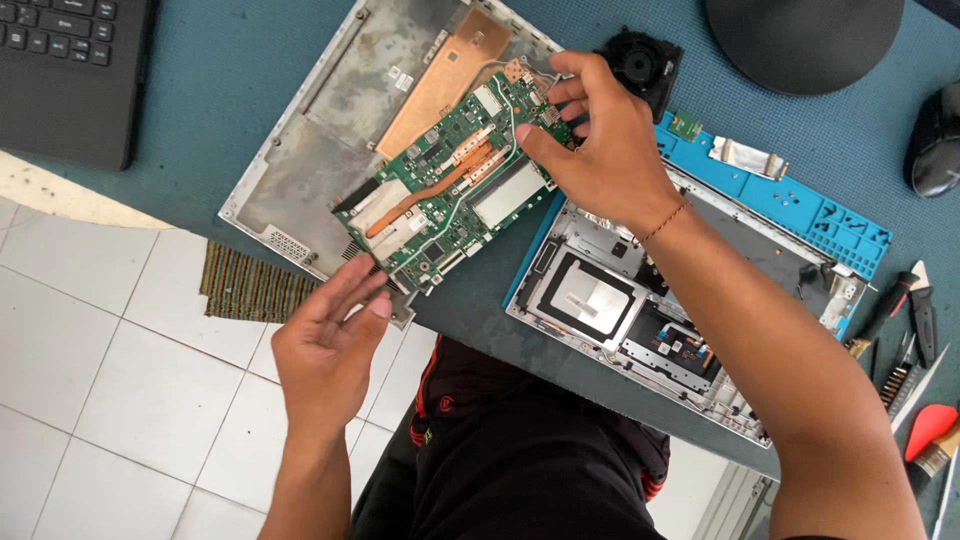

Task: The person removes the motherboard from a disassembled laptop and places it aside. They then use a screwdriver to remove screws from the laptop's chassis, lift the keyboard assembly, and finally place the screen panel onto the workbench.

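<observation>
Green circuit board (450,185), crossed by a copper heat pipe and carrying silver shields, lies tilted over the open grey laptop shell (330,130) on the blue-grey work mat (240,70), and both of the person's hands are on it. The left hand (325,340) meets the board at its lower corner, by the finned metal end; its fingers (355,285) are stretched out and loosely together against the edge, and whether they clamp the board or merely steady it cannot be told. The right hand (610,150) comes in over the upper end of the board, thumb and forefinger pinching its edge near the small connectors while the other fingers curl above. A thin cord bracelet (665,222) circles that wrist. Just beside the board, under the right forearm, lies a second opened silver laptop base (600,300) with a dark square pad in it, resting partly on a bright blue parts tray (800,205). A black fan (640,62) sits behind the right hand, close to a round black stand base (800,40). A black laptop keyboard (70,70) occupies the upper left corner, and hand tools (910,320) with red and black handles lie at the right edge. A striped cloth (250,285) hangs at the table's near edge above the white floor tiles (100,400).
</observation>
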